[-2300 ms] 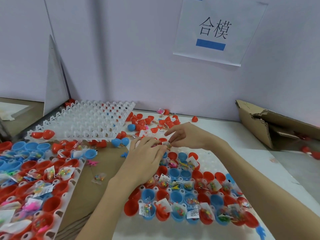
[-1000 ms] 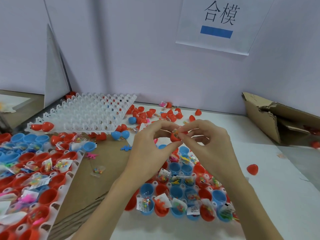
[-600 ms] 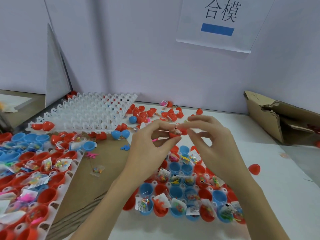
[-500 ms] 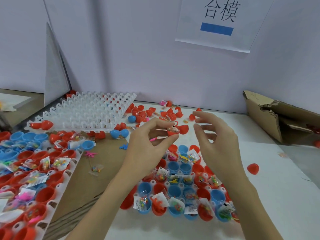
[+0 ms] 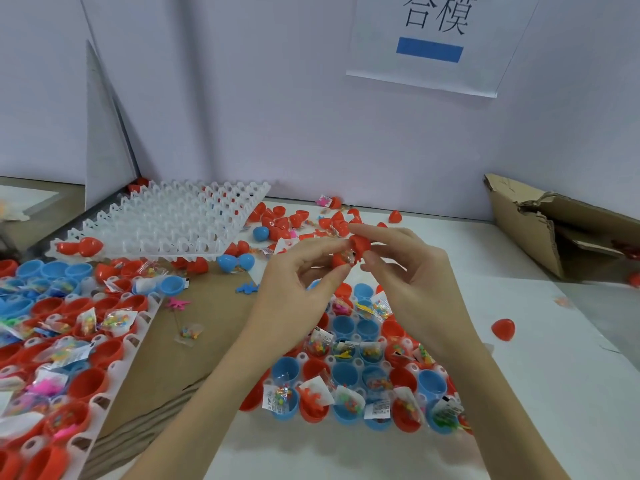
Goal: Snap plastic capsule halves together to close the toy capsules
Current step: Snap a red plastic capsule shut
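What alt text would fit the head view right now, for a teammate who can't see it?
Two hands meet above the table: the left hand holds a red capsule half with a small toy packet, and the right hand pinches a red cap against it. Below sits a white tray of red and blue halves with packets; an empty white tray lies behind on the left.

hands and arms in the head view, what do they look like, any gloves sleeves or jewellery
Both are bare. The left hand and the right hand wear no gloves, and no rings show on the fingers in view. Neither wrist carries a watch or a bracelet. Both forearms are uncovered all the way down to the bottom edge of the picture, so no sleeve is in view. The nails look short and unpainted.
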Motion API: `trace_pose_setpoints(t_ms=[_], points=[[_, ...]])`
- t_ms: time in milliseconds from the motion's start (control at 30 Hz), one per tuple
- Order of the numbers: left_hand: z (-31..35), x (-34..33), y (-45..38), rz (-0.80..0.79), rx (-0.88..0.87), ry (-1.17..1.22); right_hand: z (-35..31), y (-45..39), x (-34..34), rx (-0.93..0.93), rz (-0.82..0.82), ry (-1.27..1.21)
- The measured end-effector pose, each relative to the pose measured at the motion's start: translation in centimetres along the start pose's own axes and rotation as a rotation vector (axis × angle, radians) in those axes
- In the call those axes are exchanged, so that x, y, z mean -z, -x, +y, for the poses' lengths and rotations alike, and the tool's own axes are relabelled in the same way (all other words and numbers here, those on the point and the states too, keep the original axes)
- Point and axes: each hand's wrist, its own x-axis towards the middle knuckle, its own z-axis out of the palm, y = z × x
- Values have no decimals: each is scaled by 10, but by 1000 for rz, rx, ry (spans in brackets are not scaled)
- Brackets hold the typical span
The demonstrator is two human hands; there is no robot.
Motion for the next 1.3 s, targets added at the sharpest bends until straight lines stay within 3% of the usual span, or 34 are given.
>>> trace_pose_setpoints(t_ms=[100,233,467,633,833,1033,1300], points=[[-1,-4,2,35,-20,39,0,-1,2,31,-4,10],[-2,-4,2,25,-7,153,-2,-1,1,-53,23,-151],[-2,4,-2,-32,171,425,-3,2,-1,-214,18,-441],[0,4,-3,-8,220,474,-5,2,-3,-79,27,-297],[6,-1,1,21,43,224,1,4,-15,207,123,235],[3,-3,1,49,-2,128,0,5,-16,106,132,124],[4,1,-1,68,-23,245,-6,4,-9,104,55,-35]])
